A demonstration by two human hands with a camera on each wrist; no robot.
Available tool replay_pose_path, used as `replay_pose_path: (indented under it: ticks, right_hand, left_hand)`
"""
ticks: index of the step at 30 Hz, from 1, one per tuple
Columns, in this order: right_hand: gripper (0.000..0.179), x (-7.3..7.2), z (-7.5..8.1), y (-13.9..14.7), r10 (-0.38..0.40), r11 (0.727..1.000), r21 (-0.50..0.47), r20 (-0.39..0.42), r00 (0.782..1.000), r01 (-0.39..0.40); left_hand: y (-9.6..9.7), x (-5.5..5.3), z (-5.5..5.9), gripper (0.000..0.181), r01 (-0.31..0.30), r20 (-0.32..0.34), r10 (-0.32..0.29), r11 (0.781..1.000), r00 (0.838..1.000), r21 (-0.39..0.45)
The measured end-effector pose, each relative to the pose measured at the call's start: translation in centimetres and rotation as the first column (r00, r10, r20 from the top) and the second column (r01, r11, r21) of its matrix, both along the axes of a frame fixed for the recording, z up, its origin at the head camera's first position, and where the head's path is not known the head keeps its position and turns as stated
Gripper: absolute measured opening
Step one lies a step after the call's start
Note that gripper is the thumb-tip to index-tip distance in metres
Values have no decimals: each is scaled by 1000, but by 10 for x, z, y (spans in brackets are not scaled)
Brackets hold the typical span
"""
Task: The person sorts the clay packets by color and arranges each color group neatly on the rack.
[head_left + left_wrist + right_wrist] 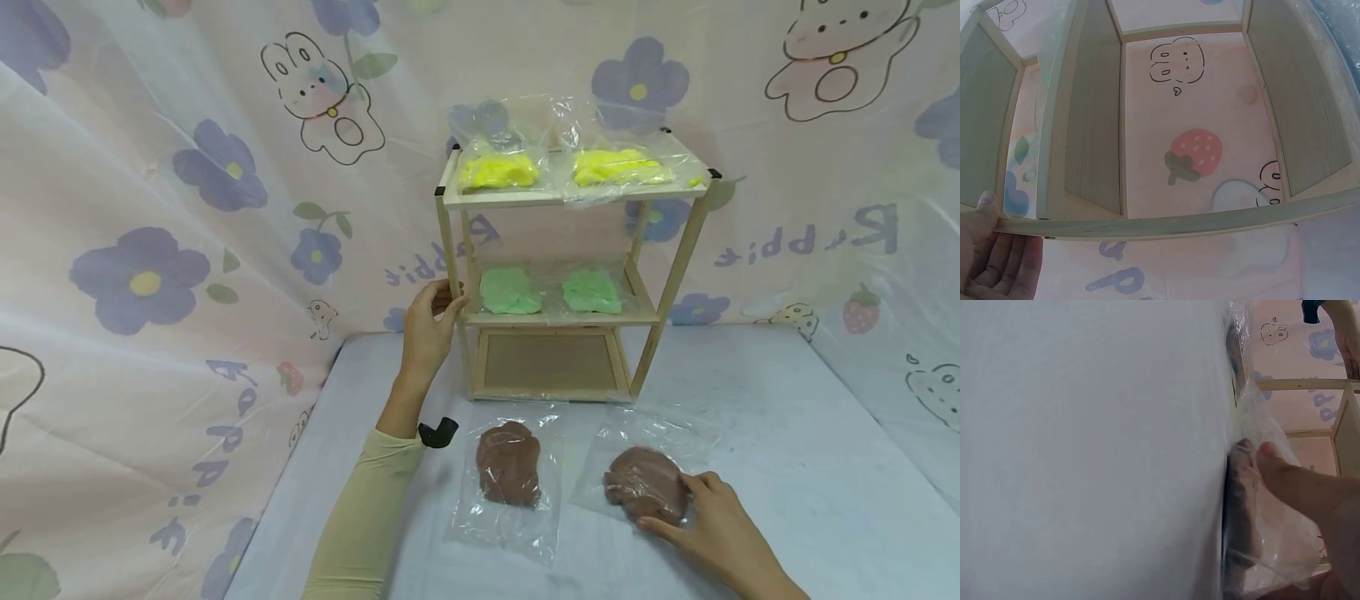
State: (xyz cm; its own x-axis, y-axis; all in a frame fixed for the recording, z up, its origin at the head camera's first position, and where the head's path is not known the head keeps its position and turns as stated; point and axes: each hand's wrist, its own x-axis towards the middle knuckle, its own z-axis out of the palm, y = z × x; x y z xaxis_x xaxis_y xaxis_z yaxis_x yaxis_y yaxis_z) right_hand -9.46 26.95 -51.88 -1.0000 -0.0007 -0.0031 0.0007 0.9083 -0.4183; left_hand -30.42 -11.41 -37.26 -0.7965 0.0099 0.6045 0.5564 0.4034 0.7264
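Note:
My left hand [429,329] grips the left front post of a small wooden shelf [555,318]; in the left wrist view, the thumb lies on one side of the post [1166,226] and the fingers on the other. On the white tabletop, my right hand [723,529] holds the right edge of a clear bag of brown clay [647,483] between thumb and fingers. From the right wrist view, the thumb [1288,478] is against the plastic, the other fingers mostly hidden. A second bag of brown clay [508,462] lies flat to the left, in front of the shelf.
Two bags of yellow clay [498,171] sit on the shelf's top board, and two bags of green clay [510,290] on the middle one. The bottom board [551,362] stands near the tabletop [787,433]. A patterned curtain [510,50] hangs behind and at the sides.

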Motion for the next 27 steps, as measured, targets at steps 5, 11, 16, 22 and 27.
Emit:
replay_pose_path:
  ticks: [5, 11, 16, 22, 27]
  right_hand:
    - [116, 0, -4, 0, 9, 1000, 21, -45, 999, -8]
    - [110, 0, -5, 0, 0, 1000, 29, -98, 995, 3]
    - [108, -3, -3, 0, 29, 997, 77, -115, 993, -20]
    - [106, -9, 0, 3, 42, 997, 71, -52, 998, -38]
    - [102, -11, -1, 5, 40, 999, 21, -2, 999, -39]
  left_hand:
    - [0, 0, 0, 31, 5, 5, -5, 1000, 1000, 3]
    - [0, 0, 0, 31, 4, 10, -4, 1000, 1000, 2]
    - [0, 1, 1, 31, 2, 11, -2, 1000, 1000, 3]
    - [0, 0, 1, 31, 4, 14, -4, 1000, 1000, 1]
    - [0, 1, 1, 31, 2, 23, -2, 1000, 1000, 1]
